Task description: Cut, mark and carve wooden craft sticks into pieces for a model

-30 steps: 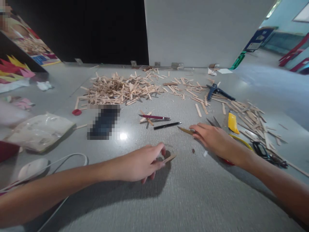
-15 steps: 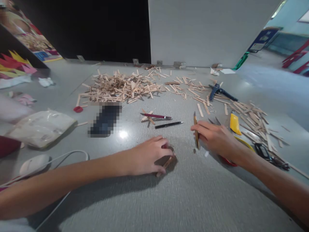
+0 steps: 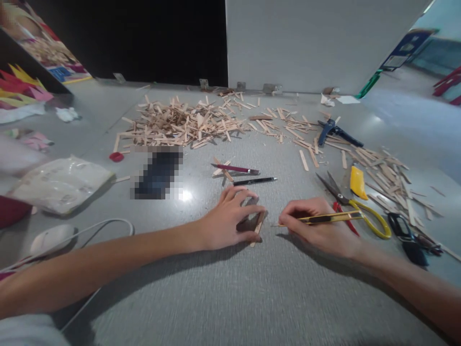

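Observation:
Between the thumb and index finger of my left hand [image 3: 225,221] is a short wooden craft stick [image 3: 259,224], held against the grey table [image 3: 230,298]. To its right, my right hand [image 3: 320,230] grips a slim yellow box cutter [image 3: 334,217] like a pencil. The cutter's thin tip points left, a short gap away from the stick. Beyond my left hand lie a black pen [image 3: 255,181] and a dark red pen-like tool [image 3: 237,168], the latter resting across crossed craft sticks [image 3: 226,174].
A heap of craft sticks [image 3: 180,125] lies at the back. Scissors [image 3: 374,223], a yellow-handled item [image 3: 357,182] and blue pliers [image 3: 340,133] lie on the right. On the left are a blurred-out dark object [image 3: 158,173], a plastic bag [image 3: 66,185] and a white corded mouse [image 3: 54,238].
My right hand has turned the box cutter from standing nearly upright to lying sideways, tip leftward, uncovering the scissors. My left hand has shifted slightly, still on the craft stick.

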`<state>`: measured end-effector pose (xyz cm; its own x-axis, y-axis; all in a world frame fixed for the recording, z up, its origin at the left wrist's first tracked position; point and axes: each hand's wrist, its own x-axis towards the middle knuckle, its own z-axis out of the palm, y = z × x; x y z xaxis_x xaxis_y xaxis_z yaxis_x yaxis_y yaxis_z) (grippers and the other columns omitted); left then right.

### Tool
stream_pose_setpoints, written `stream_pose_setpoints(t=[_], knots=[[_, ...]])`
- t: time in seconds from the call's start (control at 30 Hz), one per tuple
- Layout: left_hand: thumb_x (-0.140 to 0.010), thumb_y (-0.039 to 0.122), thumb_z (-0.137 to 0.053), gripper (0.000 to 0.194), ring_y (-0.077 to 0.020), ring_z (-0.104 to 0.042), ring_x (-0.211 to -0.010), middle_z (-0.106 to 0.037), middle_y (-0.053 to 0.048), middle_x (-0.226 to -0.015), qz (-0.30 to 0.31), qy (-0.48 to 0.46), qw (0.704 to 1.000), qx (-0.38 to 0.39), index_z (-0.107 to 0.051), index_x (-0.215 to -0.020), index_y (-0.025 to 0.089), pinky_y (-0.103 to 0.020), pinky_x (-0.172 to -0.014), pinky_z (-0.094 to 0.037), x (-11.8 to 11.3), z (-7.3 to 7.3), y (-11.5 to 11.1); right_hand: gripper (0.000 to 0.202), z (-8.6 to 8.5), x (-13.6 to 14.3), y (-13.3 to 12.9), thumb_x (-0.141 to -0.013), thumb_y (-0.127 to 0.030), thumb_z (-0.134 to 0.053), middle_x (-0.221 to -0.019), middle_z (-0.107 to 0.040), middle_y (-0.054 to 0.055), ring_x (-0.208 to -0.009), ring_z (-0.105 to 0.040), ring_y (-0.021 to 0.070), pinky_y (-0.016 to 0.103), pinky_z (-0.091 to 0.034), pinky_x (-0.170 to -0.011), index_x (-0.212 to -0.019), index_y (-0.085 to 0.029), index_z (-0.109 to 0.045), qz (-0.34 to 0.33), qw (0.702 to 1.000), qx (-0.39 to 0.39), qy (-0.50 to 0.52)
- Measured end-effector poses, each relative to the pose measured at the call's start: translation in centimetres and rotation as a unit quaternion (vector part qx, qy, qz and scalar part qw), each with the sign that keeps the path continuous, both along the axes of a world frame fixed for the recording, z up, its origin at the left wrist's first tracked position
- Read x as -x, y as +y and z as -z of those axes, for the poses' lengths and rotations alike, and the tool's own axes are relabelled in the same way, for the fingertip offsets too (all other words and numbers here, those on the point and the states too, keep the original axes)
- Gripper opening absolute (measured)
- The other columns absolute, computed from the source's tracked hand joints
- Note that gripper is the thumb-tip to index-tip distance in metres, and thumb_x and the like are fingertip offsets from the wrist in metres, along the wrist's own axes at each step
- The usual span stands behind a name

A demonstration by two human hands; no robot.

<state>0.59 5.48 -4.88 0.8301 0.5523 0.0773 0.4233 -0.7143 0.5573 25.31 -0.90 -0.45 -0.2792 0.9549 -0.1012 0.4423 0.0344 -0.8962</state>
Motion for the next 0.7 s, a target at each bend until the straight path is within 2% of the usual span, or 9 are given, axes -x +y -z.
stream_pose_setpoints(t=[0.1, 0.17, 0.23, 0.33, 0.57, 0.7], knots=[[-0.082, 0.065, -0.087, 0.063, -0.0424, -0.04, -0.145, -0.056, -0.011, -0.149, -0.02, 0.021, 1.0, -0.004, -0.075, -0.136, 0.035, -0.064, -0.123, -0.031, -0.1, 0.0, 0.0, 0.028, 1.2, 0.5, 0.0, -0.093, -0.047, -0.073, -0.06, -0.065, -0.002, -0.048, -0.058, 0.0121, 0.024, -0.047, -0.045, -0.089, -0.019, -0.073, 0.008, 0.993, 0.097, 0.062], [-0.083, 0.066, -0.086, 0.062, -0.0419, -0.041, -0.145, -0.056, -0.011, -0.148, -0.022, 0.031, 0.999, -0.004, -0.075, -0.136, 0.036, -0.064, -0.122, -0.031, -0.2, -0.1, 0.0, 0.031, 1.7, 0.8, 0.1, -0.091, -0.05, -0.075, -0.063, -0.068, 0.0, -0.051, -0.062, 0.0132, 0.025, -0.051, -0.047, -0.089, -0.019, -0.072, -0.004, 0.985, 0.145, 0.09], [-0.083, 0.066, -0.087, 0.063, -0.0409, -0.043, -0.144, -0.057, -0.01, -0.147, -0.023, 0.034, 0.999, 0.0, -0.075, -0.137, 0.036, -0.063, -0.121, -0.033, -0.3, -0.3, 0.0, 0.03, 2.1, 0.9, 0.3, -0.091, -0.047, -0.077, -0.063, -0.068, 0.001, -0.053, -0.062, 0.0126, 0.024, -0.05, -0.048, -0.084, -0.019, -0.072, -0.02, 0.983, 0.154, 0.096], [-0.081, 0.064, -0.089, 0.064, -0.0407, -0.043, -0.144, -0.056, -0.01, -0.148, -0.026, 0.036, 0.999, 0.012, -0.075, -0.137, 0.036, -0.062, -0.121, -0.033, -0.4, -0.4, 0.0, 0.03, 2.7, 1.0, 0.4, -0.092, -0.044, -0.077, -0.059, -0.065, -0.002, -0.051, -0.058, 0.0105, 0.022, -0.044, -0.047, -0.076, -0.02, -0.069, -0.027, 0.988, 0.127, 0.084], [-0.083, 0.064, -0.087, 0.065, -0.0413, -0.038, -0.145, -0.053, -0.009, -0.151, -0.026, 0.045, 0.998, 0.023, -0.072, -0.141, 0.04, -0.065, -0.121, -0.03, -0.6, -0.3, 0.0, 0.039, 3.7, 1.4, 0.2, -0.102, -0.039, -0.063, -0.053, -0.061, -0.004, -0.046, -0.051, 0.0082, 0.022, -0.037, -0.045, -0.068, -0.021, -0.062, -0.036, 0.999, -0.011, 0.018], [-0.084, 0.065, -0.086, 0.063, -0.0412, -0.038, -0.144, -0.053, -0.008, -0.151, -0.02, 0.044, 0.999, 0.015, -0.072, -0.14, 0.042, -0.064, -0.119, -0.031, -0.6, -0.2, 0.1, 0.04, 3.7, 1.6, 0.3, -0.103, -0.036, -0.063, -0.052, -0.061, -0.005, -0.044, -0.048, 0.0074, 0.021, -0.034, -0.043, -0.066, -0.021, -0.06, -0.035, 0.999, -0.034, 0.018]])
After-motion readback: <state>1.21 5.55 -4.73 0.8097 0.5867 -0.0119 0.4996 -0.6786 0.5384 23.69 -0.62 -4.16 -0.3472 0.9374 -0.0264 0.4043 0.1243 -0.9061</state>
